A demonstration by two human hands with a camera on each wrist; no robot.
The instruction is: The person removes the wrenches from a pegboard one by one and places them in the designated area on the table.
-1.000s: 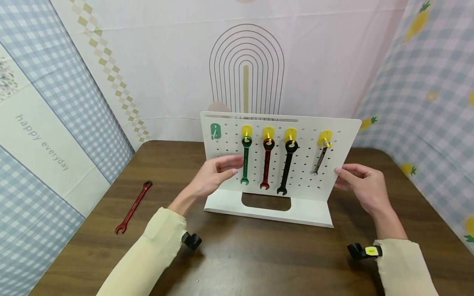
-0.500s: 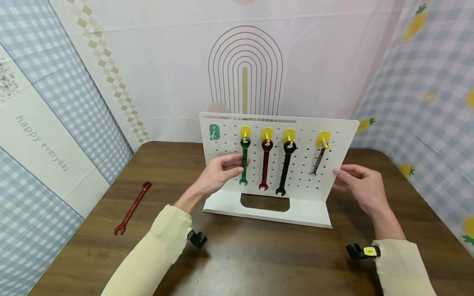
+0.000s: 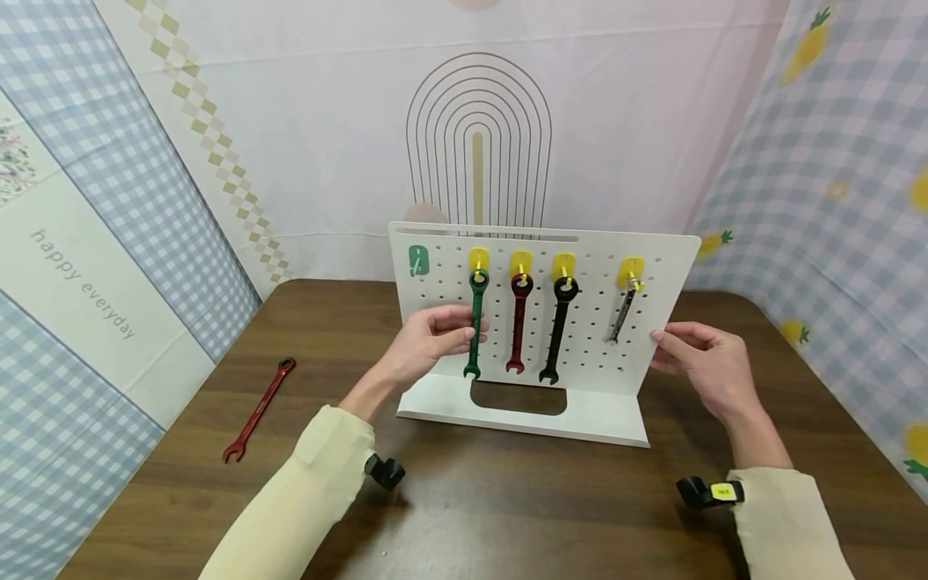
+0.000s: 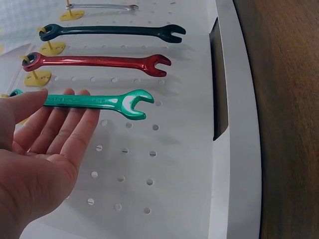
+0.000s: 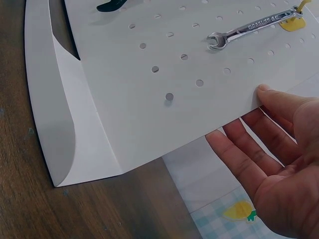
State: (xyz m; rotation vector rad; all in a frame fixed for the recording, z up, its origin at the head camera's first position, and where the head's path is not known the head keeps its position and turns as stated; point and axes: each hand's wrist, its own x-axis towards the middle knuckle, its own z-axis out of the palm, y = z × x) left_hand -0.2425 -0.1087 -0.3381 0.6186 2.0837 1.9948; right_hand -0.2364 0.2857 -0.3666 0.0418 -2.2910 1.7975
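Note:
A green combination wrench [image 3: 473,361] still has its ring end at a yellow hook [image 3: 478,258] on the white pegboard [image 3: 594,330]. My left hand [image 3: 424,345] pinches its shaft, thumb in front and fingers behind. In the left wrist view, the green wrench [image 4: 109,102] stands off the board. At the board's right edge, my right hand [image 3: 714,366] grips it with the thumb on the front face and the other fingers behind. To the right of the green wrench hang a red wrench [image 3: 518,326], a black wrench [image 3: 557,334] and a small silver wrench [image 3: 622,314].
Another red wrench [image 3: 257,411] lies on the brown wooden table [image 3: 507,507], left of the board. A green hook [image 3: 418,260] at the board's upper left carries nothing. Behind the table hangs a white printed cloth [image 3: 326,121].
My left hand has moved right onto the green wrench and taken hold of it. The wrench's lower end has swung out from the board. My right hand stays at the edge.

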